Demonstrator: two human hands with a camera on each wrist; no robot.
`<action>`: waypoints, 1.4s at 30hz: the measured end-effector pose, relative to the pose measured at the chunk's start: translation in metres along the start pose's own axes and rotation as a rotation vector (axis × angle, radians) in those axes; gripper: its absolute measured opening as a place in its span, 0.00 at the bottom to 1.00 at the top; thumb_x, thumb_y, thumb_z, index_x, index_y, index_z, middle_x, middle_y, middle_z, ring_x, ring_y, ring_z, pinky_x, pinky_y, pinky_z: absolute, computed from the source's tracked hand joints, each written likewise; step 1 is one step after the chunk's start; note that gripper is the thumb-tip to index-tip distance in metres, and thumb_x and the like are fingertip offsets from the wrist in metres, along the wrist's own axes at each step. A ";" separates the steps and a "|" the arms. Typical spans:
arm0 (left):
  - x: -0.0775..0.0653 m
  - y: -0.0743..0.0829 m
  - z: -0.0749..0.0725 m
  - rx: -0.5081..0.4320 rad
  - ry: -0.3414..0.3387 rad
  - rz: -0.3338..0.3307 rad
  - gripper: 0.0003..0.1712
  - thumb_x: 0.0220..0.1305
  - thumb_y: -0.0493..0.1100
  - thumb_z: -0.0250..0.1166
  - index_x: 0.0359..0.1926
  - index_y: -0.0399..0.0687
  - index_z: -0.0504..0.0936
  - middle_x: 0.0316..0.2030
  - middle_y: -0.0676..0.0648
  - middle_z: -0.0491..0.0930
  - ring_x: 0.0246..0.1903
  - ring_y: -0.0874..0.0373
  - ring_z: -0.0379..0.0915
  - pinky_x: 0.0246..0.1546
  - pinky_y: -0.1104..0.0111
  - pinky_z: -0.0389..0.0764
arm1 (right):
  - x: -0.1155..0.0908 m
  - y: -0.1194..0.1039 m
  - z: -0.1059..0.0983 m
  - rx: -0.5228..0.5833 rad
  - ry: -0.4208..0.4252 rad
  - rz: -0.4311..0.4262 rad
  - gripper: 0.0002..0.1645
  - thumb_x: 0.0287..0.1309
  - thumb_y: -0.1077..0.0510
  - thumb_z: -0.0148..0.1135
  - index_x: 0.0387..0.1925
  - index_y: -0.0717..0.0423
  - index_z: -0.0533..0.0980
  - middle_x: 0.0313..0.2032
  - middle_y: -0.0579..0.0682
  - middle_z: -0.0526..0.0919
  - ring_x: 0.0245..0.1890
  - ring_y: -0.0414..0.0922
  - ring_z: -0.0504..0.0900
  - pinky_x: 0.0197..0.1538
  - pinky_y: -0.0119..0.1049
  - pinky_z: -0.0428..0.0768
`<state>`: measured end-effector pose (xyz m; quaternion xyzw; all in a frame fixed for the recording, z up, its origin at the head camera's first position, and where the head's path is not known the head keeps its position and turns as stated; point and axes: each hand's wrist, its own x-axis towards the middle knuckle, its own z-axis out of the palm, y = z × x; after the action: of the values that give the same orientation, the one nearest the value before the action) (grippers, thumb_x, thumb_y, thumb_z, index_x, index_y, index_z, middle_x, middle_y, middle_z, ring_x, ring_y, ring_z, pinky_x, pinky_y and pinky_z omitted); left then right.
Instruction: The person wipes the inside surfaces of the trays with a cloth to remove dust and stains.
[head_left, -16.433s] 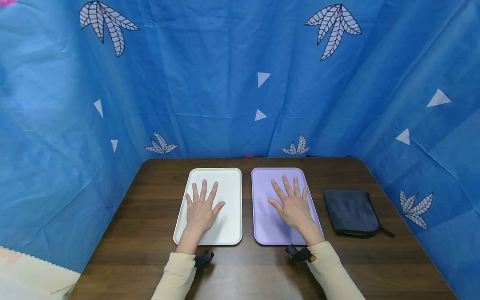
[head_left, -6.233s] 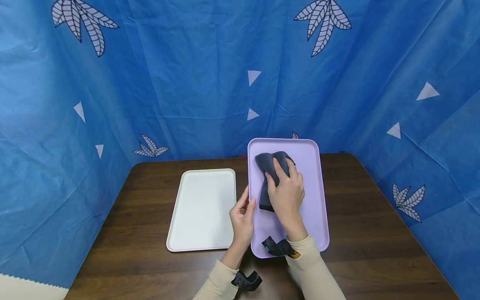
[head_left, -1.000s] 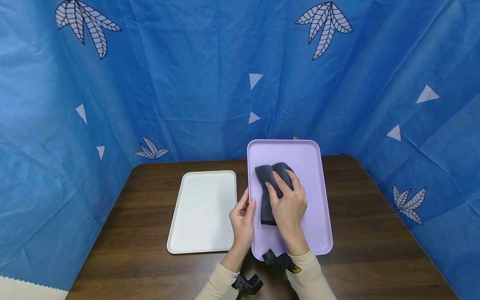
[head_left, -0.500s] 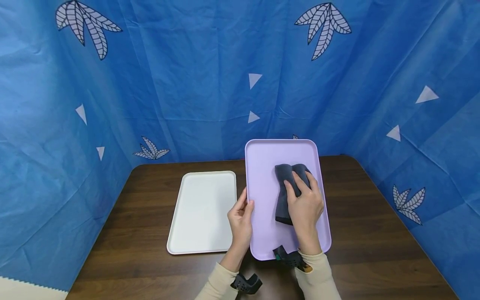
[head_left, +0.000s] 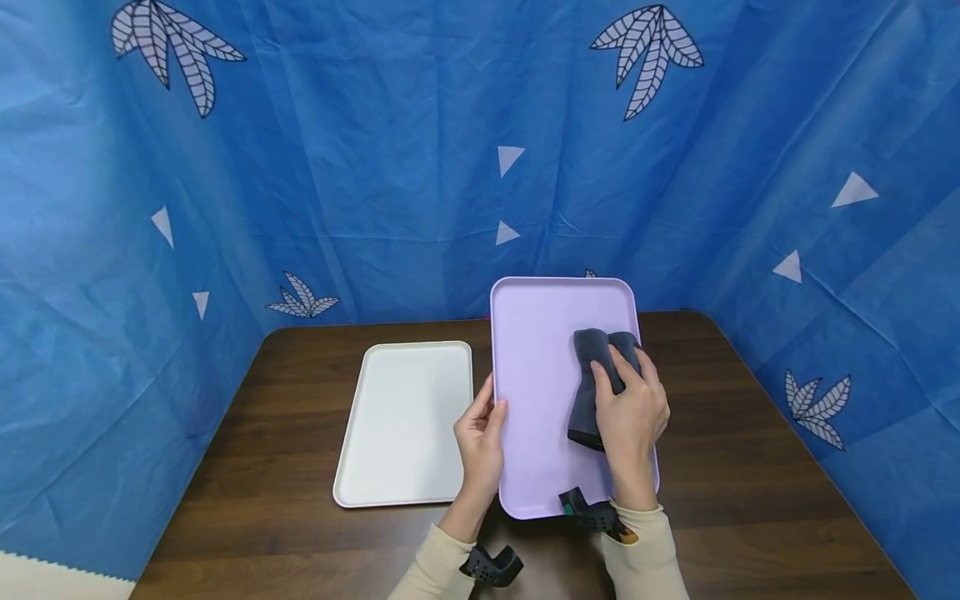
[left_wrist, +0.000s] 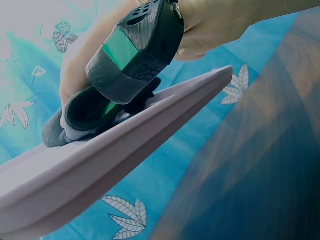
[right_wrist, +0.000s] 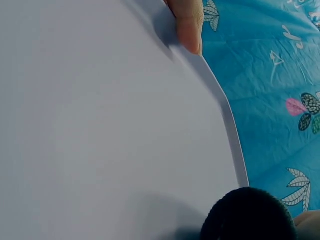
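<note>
L hand [head_left: 478,454] has lilac tray [head_left: 528,375] by its L rim, fingers clamped on it, thumb on inner side; tray's tilted up, held above tabletop [head_left: 262,450]. R hand [head_left: 636,417] grips folded dk grey cloth [head_left: 585,408], fingers clamped round it; cloth's against tray's inner face, nr the R rim, approx. mid-length. White tray [head_left: 405,417] lies flat on tabletop, L of lilac one. Blue curtain [head_left: 360,167] w/ leaf prints hangs behind. Black cam [head_left: 491,568] on L wrist.

head: bright, sharp | table [head_left: 750,508] shadowed below lilac tray [head_left: 532,375] | left wrist: whitish glare above tray | right wrist: dim
</note>
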<state>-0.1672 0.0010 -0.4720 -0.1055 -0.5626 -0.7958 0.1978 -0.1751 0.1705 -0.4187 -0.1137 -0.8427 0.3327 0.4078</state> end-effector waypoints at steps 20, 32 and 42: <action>0.000 0.006 0.001 -0.024 -0.035 -0.006 0.26 0.69 0.32 0.56 0.65 0.23 0.65 0.60 0.28 0.72 0.49 0.68 0.79 0.47 0.75 0.81 | -0.009 -0.011 0.004 0.056 -0.002 -0.033 0.21 0.53 0.53 0.73 0.49 0.55 0.84 0.57 0.62 0.79 0.56 0.62 0.78 0.50 0.63 0.76; 0.000 0.003 0.001 0.000 -0.020 0.002 0.24 0.69 0.32 0.56 0.64 0.27 0.69 0.58 0.27 0.74 0.47 0.68 0.80 0.47 0.75 0.81 | -0.020 -0.027 0.011 0.063 -0.027 -0.120 0.21 0.51 0.54 0.75 0.48 0.53 0.85 0.56 0.61 0.81 0.44 0.65 0.81 0.43 0.57 0.78; -0.001 -0.001 0.001 0.037 -0.008 -0.012 0.24 0.70 0.33 0.57 0.65 0.30 0.70 0.55 0.29 0.77 0.46 0.68 0.80 0.47 0.75 0.81 | -0.029 -0.040 0.014 0.053 -0.034 -0.237 0.21 0.47 0.57 0.77 0.46 0.55 0.85 0.54 0.63 0.81 0.33 0.62 0.80 0.36 0.54 0.79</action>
<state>-0.1663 0.0026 -0.4726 -0.1017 -0.5785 -0.7861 0.1927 -0.1640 0.1199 -0.4168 0.0033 -0.8479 0.3060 0.4329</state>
